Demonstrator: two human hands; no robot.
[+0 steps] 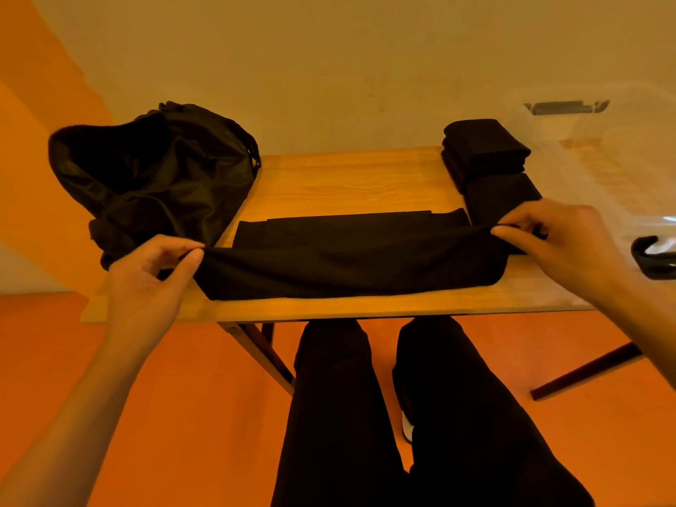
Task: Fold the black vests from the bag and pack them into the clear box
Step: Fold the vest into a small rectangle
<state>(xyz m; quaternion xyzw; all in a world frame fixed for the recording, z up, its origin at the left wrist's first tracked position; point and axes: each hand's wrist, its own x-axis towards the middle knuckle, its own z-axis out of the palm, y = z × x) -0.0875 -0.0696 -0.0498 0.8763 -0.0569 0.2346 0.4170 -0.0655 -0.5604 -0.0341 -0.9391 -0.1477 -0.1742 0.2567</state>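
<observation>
A black vest (347, 258) lies partly folded across the near half of the wooden table (347, 177). My left hand (153, 276) pinches its left corner between thumb and forefinger. My right hand (563, 239) pinches its right corner, so the near edge is lifted off the table. A black bag (153, 177) slumps open at the table's left end. Folded black vests (483, 151) are stacked at the far right, with another folded one (501, 195) in front of them. The clear box (603, 159) stands at the right end.
A black latch (654, 256) of the box shows at the right edge. My dark-trousered legs (402, 415) stand below the table's near edge. The floor is orange and a pale wall stands behind the table.
</observation>
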